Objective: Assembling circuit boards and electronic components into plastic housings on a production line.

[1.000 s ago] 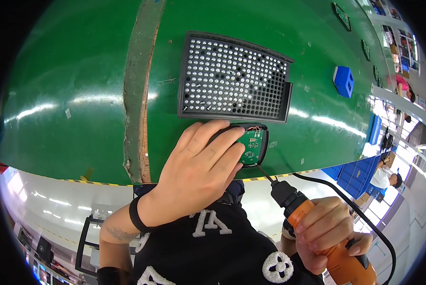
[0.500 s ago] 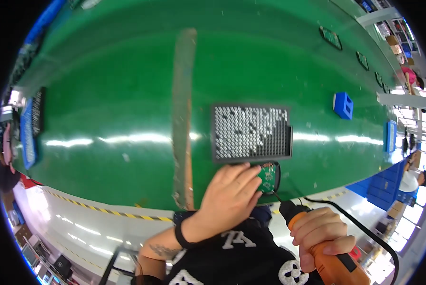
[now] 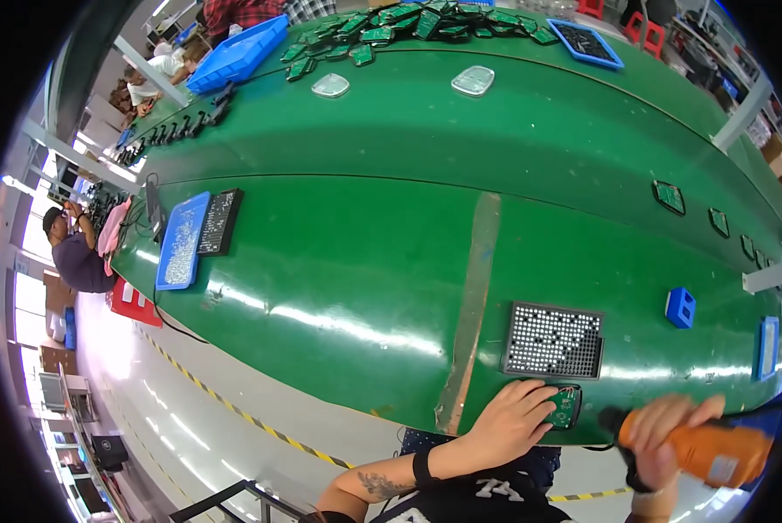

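My left hand (image 3: 510,420) lies over the left part of a green circuit board (image 3: 565,407) in a dark casing at the table's near edge. Its fingers reach along the far side and the thumb rests on the near side, holding the board down. My right hand (image 3: 657,433) is wrapped round an orange electric screwdriver (image 3: 720,451), whose black nose points left toward the board but stands apart from it. Motion blurs this hand, and I cannot make out the bit. Just beyond the board sits a dark tray (image 3: 510,344) with rows of small light-coloured pieces, some slots bare.
A blue block with holes (image 3: 680,308) stands to the right, near a blue bin (image 3: 767,349). At left are a blue tray of small parts (image 3: 182,242) and a black tray (image 3: 220,222). Many boards (image 3: 378,35) are piled at the back. Co-workers sit far left.
The view has swung left and up, showing more of the far table. My right hand has drawn the screwdriver away from the board and tipped it flatter. My left hand stays on the board.
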Tool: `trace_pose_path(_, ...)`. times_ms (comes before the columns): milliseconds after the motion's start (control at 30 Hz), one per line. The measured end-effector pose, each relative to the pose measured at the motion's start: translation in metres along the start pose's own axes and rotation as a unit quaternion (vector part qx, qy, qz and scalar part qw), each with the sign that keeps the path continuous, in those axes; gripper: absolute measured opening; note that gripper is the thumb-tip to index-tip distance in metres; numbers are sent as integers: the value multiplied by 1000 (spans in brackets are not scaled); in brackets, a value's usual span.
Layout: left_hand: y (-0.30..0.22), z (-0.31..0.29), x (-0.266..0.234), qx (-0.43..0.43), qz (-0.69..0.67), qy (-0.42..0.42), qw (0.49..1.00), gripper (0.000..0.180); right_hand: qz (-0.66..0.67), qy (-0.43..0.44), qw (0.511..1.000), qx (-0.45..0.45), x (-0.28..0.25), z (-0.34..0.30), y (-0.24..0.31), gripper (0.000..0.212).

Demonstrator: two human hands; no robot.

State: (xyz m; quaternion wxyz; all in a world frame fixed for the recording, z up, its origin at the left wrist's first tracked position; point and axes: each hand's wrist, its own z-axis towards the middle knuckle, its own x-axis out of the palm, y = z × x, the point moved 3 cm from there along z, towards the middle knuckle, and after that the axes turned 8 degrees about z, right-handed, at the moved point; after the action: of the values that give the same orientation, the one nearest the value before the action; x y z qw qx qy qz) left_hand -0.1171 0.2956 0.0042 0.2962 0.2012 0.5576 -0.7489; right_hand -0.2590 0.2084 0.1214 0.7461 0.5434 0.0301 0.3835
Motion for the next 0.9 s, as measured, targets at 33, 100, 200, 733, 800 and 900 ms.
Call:
trace_pose_path(33, -2, 0, 2, 5, -15, -4, 1000, 30, -13, -36, 999, -7, -3, 5, -5, 42)
trace_pose_path(100, 5, -5, -9, -27, 30, -6, 999, 31, -25, -63, 998, -1, -1, 27, -22, 42)
trace_pose_path(200, 11, -5, -24, -122, 115, -32, 985, 32, 16, -11, 1000, -20, -11, 50, -40, 39)
trace_pose_path(733, 15, -9, -14, -110, 114, -40, 987, 29, -64, -5, 997, -36, -24, 53, -60, 31)
trace_pose_path(800, 16, -8, -13, -112, 105, -45, 987, 30, -64, -5, 997, -33, -26, 54, -61, 31)
trace_pose_path(900, 18, -6, -13, -115, 99, -48, 987, 30, -64, -5, 997, -33, -27, 57, -64, 31)
